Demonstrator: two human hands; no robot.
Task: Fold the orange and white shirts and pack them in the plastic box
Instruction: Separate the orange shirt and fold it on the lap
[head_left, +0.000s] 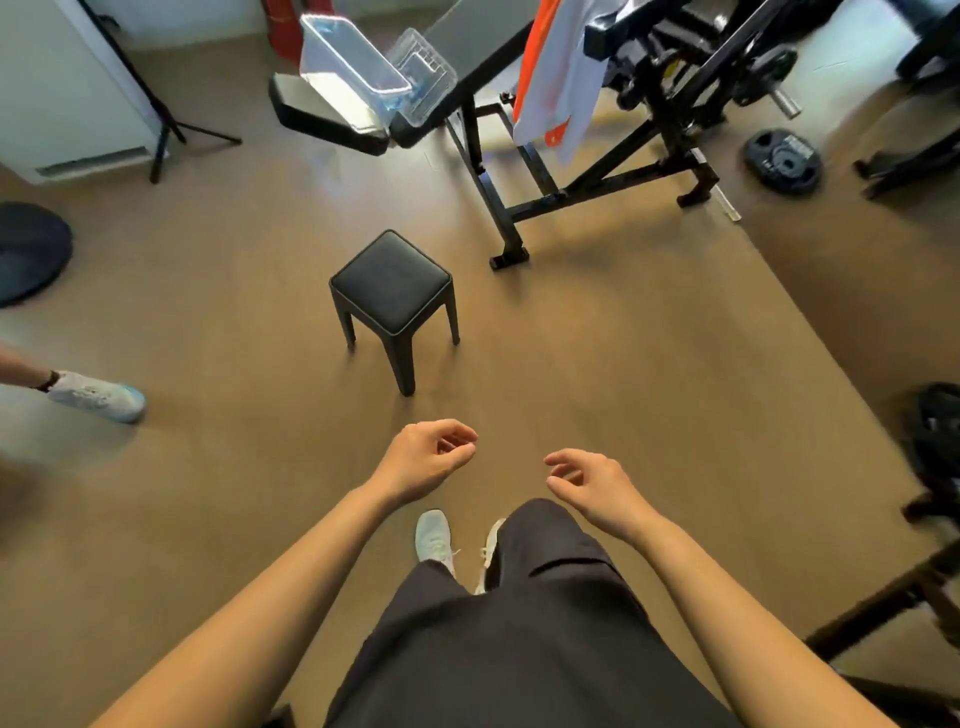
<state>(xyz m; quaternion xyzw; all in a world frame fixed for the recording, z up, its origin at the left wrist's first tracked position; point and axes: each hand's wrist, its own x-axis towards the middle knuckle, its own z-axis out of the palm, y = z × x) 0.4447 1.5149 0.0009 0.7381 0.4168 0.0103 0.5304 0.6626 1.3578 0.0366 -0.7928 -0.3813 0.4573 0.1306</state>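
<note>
Hands empty, shirts well ahead at one o'clock

Left hand (426, 460) and right hand (592, 483) hang loosely curled over the floor, gripping nothing. Beyond them at twelve o'clock stands a black stool (392, 291). The orange shirt (535, 52) and white shirt (563, 78) hang together, long axis vertical, from the weight rack (675, 62) at one o'clock, well apart from both hands; the right looks nearer. The clear plastic box (348, 67) sits tilted on the bench (332, 122) at eleven o'clock, its lid (423, 75) beside it.

Left hand (426, 460) and right hand (592, 486) empty, loosely curled — shirts (556, 78) draped on bench, plastic box (348, 73) beside
</note>
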